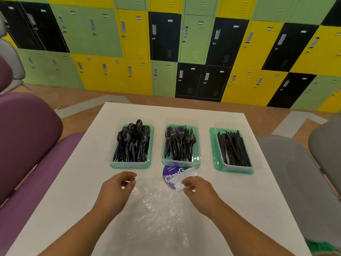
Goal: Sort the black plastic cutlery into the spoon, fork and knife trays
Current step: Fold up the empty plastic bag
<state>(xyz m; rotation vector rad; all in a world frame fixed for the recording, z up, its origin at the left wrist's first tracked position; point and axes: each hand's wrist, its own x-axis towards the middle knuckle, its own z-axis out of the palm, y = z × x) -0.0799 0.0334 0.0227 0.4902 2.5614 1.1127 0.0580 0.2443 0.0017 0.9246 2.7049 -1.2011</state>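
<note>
We see no loose cutlery left on the white table [249,182]: spoons [133,141] at eleven o'clock, forks [180,143] at twelve, knives [233,147] at one, each in its green-rimmed tray, long axes running near to far, spoon bowls and fork tines far. Our left hand [118,187] and right hand [198,189] pinch the emptied clear plastic bag's [156,206] far edge, likely to clear it.

Both bare forearms reach forward, the left hand [118,185] and right hand [198,189] held apart, palms down, fingers curled into loose pinches.
</note>
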